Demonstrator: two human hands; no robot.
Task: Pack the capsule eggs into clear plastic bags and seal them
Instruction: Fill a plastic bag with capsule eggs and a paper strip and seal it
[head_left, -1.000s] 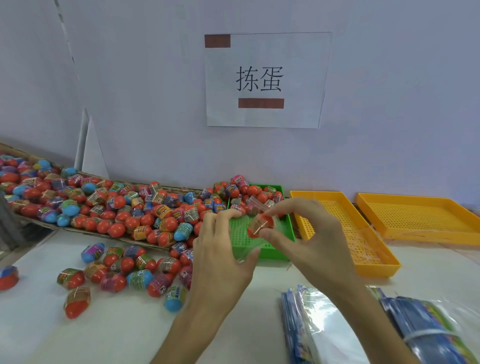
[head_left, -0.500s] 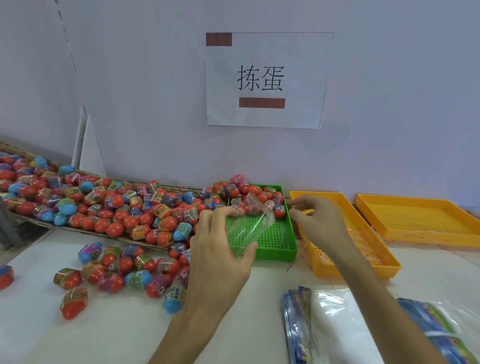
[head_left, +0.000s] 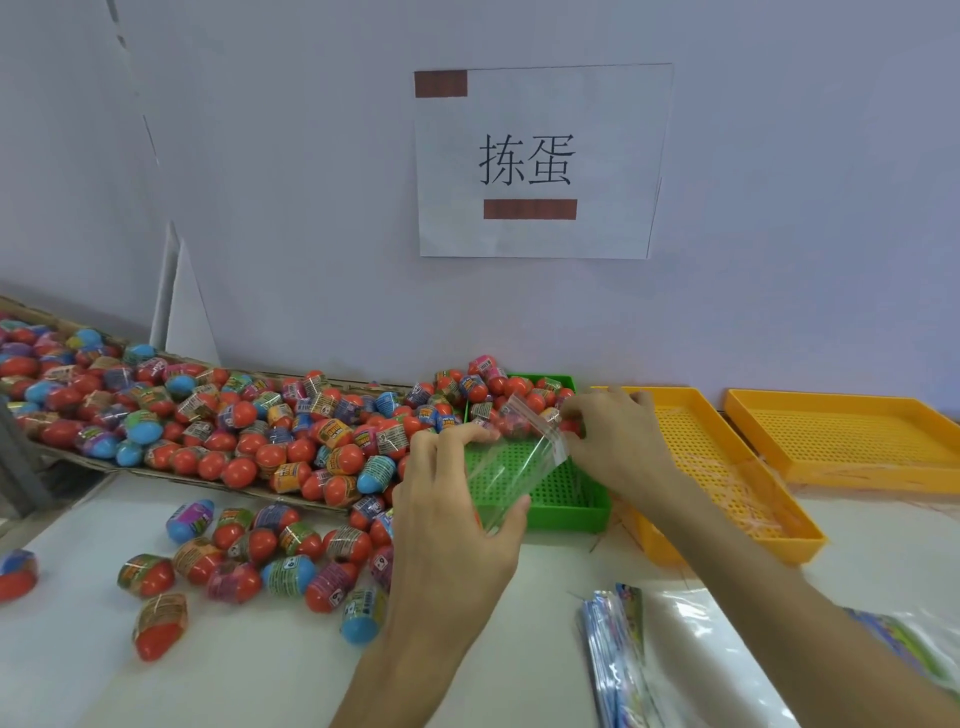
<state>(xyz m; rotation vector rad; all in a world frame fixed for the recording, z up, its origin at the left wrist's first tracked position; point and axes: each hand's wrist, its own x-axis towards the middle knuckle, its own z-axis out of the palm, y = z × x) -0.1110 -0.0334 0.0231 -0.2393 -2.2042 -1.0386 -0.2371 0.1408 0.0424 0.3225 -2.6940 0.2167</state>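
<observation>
Where the head view looks down on the white bench (head_left: 270, 686), the left hand (head_left: 457, 525) pinches a small clear plastic bag (head_left: 511, 467) between thumb and curled fingers, holding it over the green perforated plastic tray (head_left: 561, 512) at the bench's far edge. Right hand (head_left: 618, 441): fingers curled at the bag's upper right corner, by the eggs heaped at the tray's back; whether it grips the bag or an egg cannot be told. Wrapped red, blue and purple capsule eggs (head_left: 249, 415): a dense heap on a flat brown cardboard sheet (head_left: 171, 475) along the far left edge, spilling into the green tray, with loose eggs on the bench in front. Two orange perforated trays (head_left: 727, 499) (head_left: 852, 431): far right edge. Stack of printed glossy packets (head_left: 618, 660): near right edge. White paper sign with printed characters (head_left: 540, 161): on the wall behind.
</observation>
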